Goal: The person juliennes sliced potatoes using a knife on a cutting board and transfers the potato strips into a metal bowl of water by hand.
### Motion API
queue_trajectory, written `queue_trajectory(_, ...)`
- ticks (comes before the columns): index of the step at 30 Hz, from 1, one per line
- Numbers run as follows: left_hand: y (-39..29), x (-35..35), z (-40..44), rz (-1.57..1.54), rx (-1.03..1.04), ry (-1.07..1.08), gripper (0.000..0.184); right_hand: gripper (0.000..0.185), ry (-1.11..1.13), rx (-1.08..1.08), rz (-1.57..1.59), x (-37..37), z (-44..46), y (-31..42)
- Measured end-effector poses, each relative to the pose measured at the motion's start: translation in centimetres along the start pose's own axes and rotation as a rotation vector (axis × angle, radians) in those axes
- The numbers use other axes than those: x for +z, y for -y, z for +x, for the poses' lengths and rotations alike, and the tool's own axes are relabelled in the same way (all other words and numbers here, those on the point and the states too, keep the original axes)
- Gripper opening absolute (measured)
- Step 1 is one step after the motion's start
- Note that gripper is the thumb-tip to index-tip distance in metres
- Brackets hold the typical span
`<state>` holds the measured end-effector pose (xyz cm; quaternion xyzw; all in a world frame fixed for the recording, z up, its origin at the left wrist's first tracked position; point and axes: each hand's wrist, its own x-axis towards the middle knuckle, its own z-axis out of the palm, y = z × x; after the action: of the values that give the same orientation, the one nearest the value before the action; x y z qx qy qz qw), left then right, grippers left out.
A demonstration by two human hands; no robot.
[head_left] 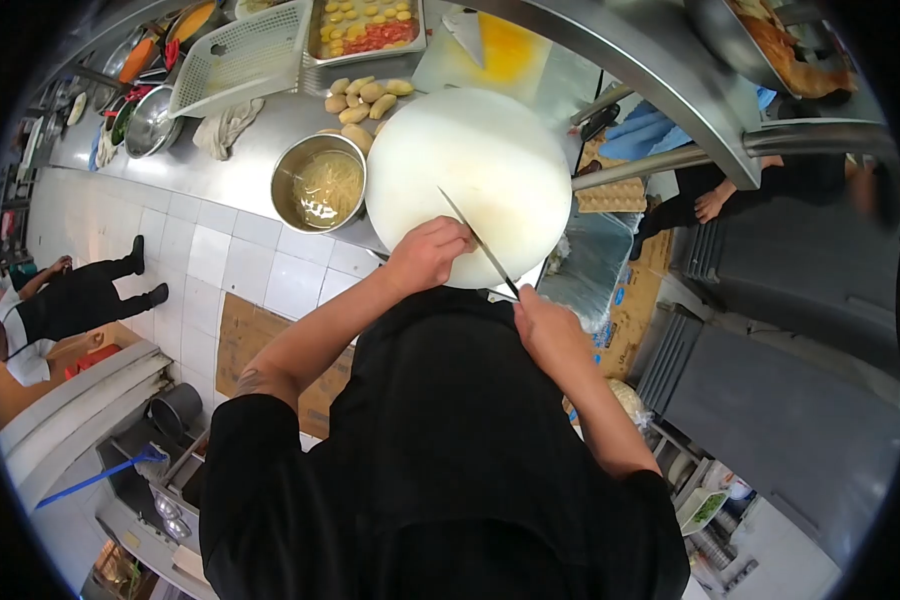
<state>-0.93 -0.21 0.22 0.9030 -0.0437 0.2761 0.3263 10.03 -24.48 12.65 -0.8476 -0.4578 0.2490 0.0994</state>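
Observation:
A round white cutting board (470,150) lies in front of me. My right hand (550,333) is wrapped round the handle of a knife (477,238), whose blade points up and left across the board's lower part. Curled on the board's lower left edge, my left hand (431,256) is close beside the blade; what its fingers hold, if anything, is too small to name. A steel pot (282,205) with pale strips in liquid stands left of the board. Several potatoes (371,92) lie behind the pot.
Behind the board are a white perforated basket (240,60), a tray of cut food (422,37) and a cutting board with another knife (467,36). A steel shelf rail arches at the upper right. One person stands left; another person's hand shows right.

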Motion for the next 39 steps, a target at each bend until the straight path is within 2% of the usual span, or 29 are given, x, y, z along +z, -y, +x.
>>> queue_trajectory(2,0.0,0.2,-0.1,-0.001,0.002,-0.021,0.029,0.016,-0.032,-0.040,0.015,4.3,2.5,-2.1)
queue_trajectory(6,-0.2,-0.4,0.2,0.009,0.008,0.000,0.028,0.016,-0.086,-0.071,0.004,0.3,0.9,0.1)
queue_trajectory(8,-0.2,-0.1,0.3,0.010,0.010,-0.012,0.028,0.017,-0.022,-0.048,-0.005,-0.6,-0.1,0.1)
queue_trajectory(11,-0.4,-0.1,0.1,0.019,0.006,-0.034,0.026,0.018,-0.028,-0.019,0.037,4.9,3.3,-1.9)
queue_trajectory(14,-0.3,-0.5,0.1,0.039,0.010,-0.025,0.025,0.019,-0.016,-0.020,0.023,0.6,1.9,0.5)
queue_trajectory(17,-0.1,0.1,0.0,0.043,0.010,-0.015,0.025,0.019,0.009,-0.007,0.020,0.1,0.6,0.0)
queue_trajectory(20,-0.3,0.2,0.0,0.037,0.003,-0.045,0.025,0.019,-0.024,-0.009,0.081,5.0,3.8,-1.6)
queue_trajectory(26,-0.2,0.1,0.1,0.001,0.011,-0.057,0.025,0.018,0.038,0.031,0.045,-0.4,0.7,0.9)
queue_trajectory(29,-0.1,0.3,-0.2,0.008,0.009,-0.069,0.024,0.018,0.005,-0.004,0.073,4.7,3.9,-1.1)
queue_trajectory(35,-0.1,0.1,0.0,0.004,-0.001,-0.037,0.022,0.017,0.069,0.027,0.034,-1.3,0.7,1.1)
queue_trajectory(38,-0.3,0.2,-0.1,-0.013,-0.005,-0.062,0.022,0.017,0.016,-0.016,0.080,4.0,3.4,-0.9)
queue_trajectory(39,-0.3,0.1,0.0,-0.009,-0.001,-0.079,0.021,0.017,0.016,-0.017,0.079,3.5,3.5,-0.7)
